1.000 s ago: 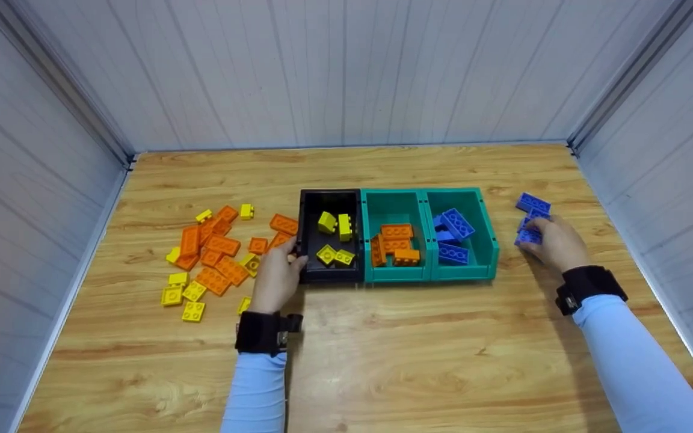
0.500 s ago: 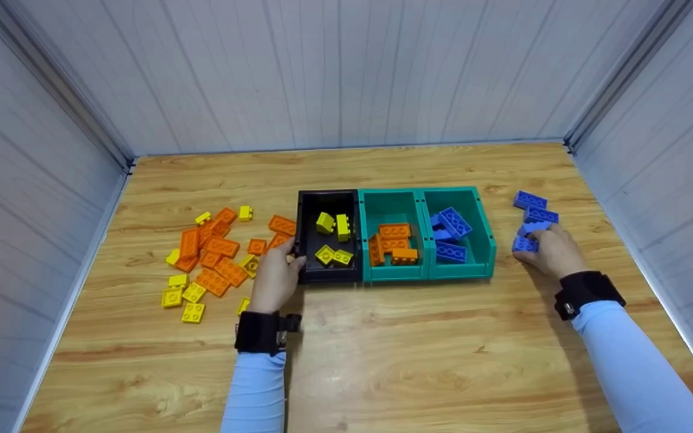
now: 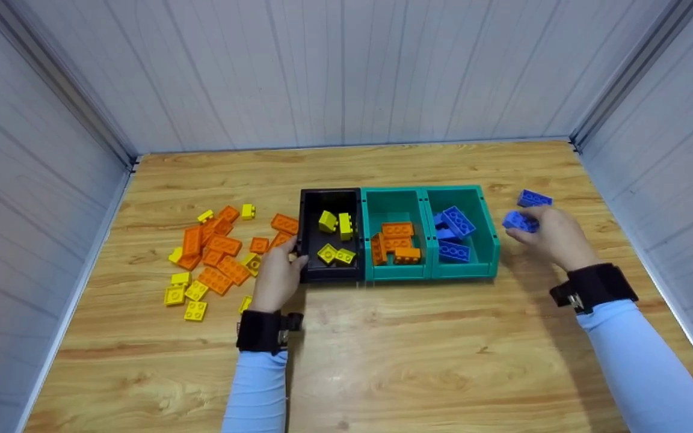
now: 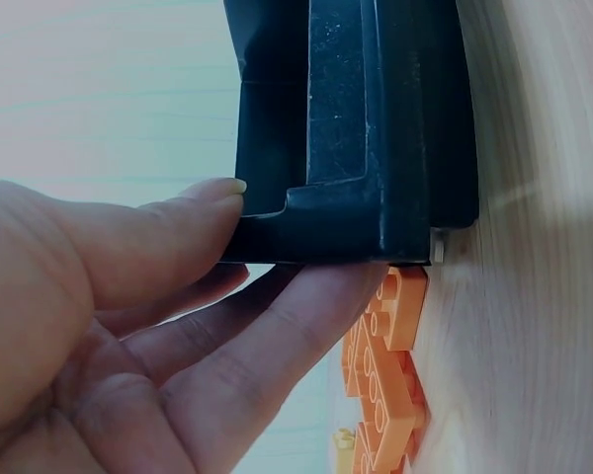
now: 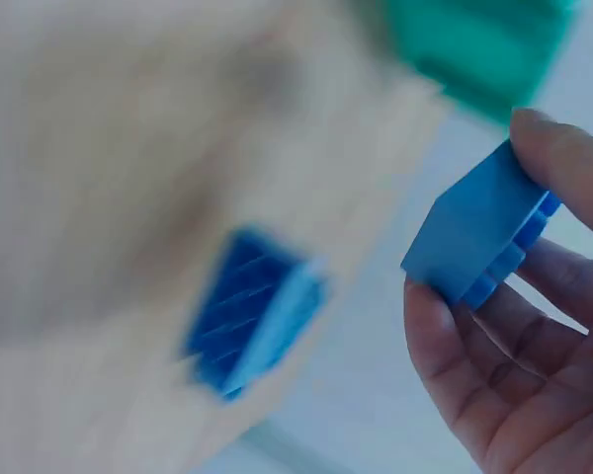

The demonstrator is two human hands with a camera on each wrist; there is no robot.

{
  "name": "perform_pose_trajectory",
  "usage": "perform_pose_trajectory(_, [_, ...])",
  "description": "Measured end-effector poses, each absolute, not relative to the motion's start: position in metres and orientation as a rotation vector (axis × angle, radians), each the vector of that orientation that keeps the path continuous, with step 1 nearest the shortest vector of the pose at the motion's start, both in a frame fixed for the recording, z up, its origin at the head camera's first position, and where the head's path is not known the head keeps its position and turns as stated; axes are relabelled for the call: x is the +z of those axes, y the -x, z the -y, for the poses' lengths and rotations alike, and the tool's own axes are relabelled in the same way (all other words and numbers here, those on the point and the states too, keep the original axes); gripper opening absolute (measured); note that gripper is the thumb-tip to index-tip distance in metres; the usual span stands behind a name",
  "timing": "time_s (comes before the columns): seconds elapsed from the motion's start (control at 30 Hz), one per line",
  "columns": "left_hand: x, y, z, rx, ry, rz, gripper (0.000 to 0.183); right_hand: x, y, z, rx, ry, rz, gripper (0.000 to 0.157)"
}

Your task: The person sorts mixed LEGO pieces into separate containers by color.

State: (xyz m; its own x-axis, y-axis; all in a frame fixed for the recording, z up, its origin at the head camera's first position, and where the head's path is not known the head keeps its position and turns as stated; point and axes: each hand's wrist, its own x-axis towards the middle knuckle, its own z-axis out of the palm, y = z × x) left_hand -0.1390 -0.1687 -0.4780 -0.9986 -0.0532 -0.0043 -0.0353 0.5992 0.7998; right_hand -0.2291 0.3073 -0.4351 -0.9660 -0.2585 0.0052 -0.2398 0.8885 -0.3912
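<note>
My left hand (image 3: 277, 276) holds the front left corner of a black bin (image 3: 331, 276). In the left wrist view the thumb lies at the rim of the black bin (image 4: 326, 232) and the fingers are against its outer side. My right hand (image 3: 559, 237) pinches a blue building brick (image 3: 520, 221) between thumb and fingers, right of the bins. The right wrist view shows this blue brick (image 5: 479, 222) clear of the table; whether a second brick is behind it I cannot tell. Another blue brick (image 3: 535, 198) lies on the table just beyond the right hand.
Two green bins (image 3: 397, 273) adjoin the black one, holding orange bricks (image 3: 397, 230) and blue bricks (image 3: 455, 251). Several yellow bricks (image 3: 327, 221) are in the black bin. Loose orange (image 3: 224, 245) and yellow bricks (image 3: 195, 311) are scattered at the left. Walls enclose the table.
My right hand has taken hold of blue brick among those at the right and lifted it, shifting slightly away from me. Fewer blue bricks show there. The left hand stays on the black bin.
</note>
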Motion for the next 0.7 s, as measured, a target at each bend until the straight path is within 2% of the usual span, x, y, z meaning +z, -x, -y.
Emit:
perform_pose_trajectory(0.17, [-0.478, 0.140, 0.168, -1.394, -0.103, 2.802, 0.049, -0.422, 0.221, -0.265, -0.624, 0.616, -3.042, 0.048])
perform_pose_trajectory(0.37, [-0.478, 0.139, 0.168, -1.362, -0.084, 2.790, 0.048, -0.430, 0.216, -0.226, -0.518, 0.720, -2.983, 0.051])
perform_pose_trajectory(0.57, [-0.477, 0.139, 0.167, -1.342, -0.054, 2.783, 0.048, -0.447, 0.214, -0.219, -0.402, 0.867, -3.010, 0.052])
perform_pose_trajectory(0.7, [-0.476, 0.139, 0.168, -1.338, -0.072, 2.794, 0.049, -0.447, 0.216, -0.224, -0.462, 0.895, -3.002, 0.046])
